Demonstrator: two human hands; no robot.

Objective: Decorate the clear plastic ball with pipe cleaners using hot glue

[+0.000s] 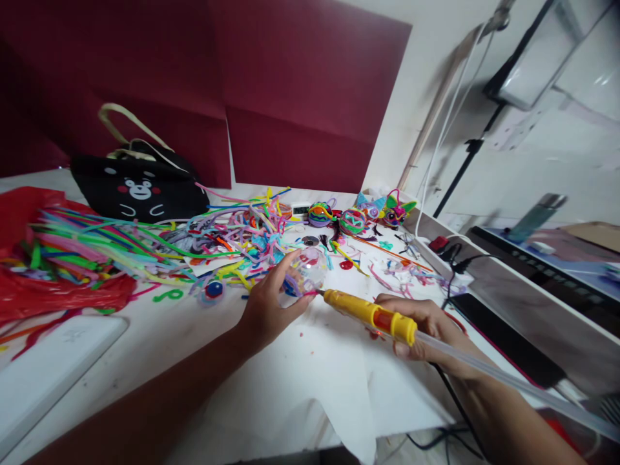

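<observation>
Looks like you're gluing: left hand (272, 298) pinching a clear plastic ball (313, 263), right hand (431, 328) gripping a yellow plastic glue gun (356, 307). Steady nozzle (320, 292) probably matters next.

And the left hand (264, 305) pinches, thumb (296, 310) opposite fingers (280, 268), forearm (169, 384) stretched behind; to its right, the right hand (436, 329) curls into a grip.

Pipe cleaners (90, 248) lie left of the ball (314, 268), before a bag (140, 194).

Left hand (270, 302) holds a clear ball (314, 268); right hand (434, 321) points a yellow glue gun (356, 309) at it.
</observation>
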